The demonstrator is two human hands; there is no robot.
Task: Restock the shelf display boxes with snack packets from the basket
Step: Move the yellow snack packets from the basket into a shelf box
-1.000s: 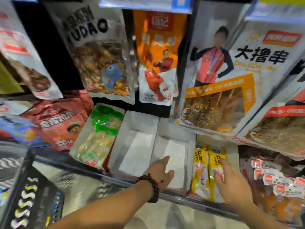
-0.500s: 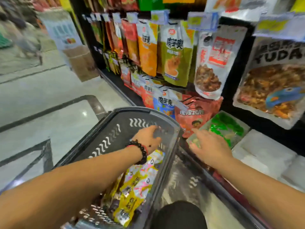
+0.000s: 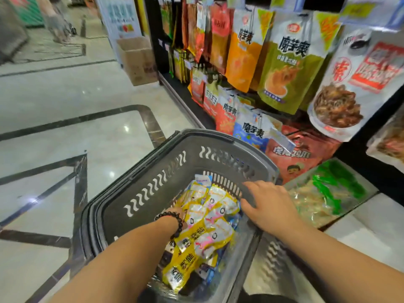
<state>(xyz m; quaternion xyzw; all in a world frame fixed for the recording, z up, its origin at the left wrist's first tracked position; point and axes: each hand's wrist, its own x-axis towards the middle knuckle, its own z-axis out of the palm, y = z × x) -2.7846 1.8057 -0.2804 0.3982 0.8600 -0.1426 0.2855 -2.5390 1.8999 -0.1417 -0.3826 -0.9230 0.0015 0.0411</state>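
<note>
1. Basket [image 3: 153, 184]: on floor, many yellow snack packets [image 3: 203, 226] unshelved.
2. Left hand [image 3: 178, 212]: buried among packets; grip cannot be told.
3. Right hand [image 3: 269, 204]: fingers spread, empty, over basket rim.
4. White display boxes [image 3: 371, 226]: far right, appear unfilled.

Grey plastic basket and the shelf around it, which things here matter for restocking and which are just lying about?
Part of the job:
grey plastic basket
yellow snack packets in it
left hand among them
right hand reaching in
white display box

Just there:
brown cardboard box on floor
hanging green pouch
</note>
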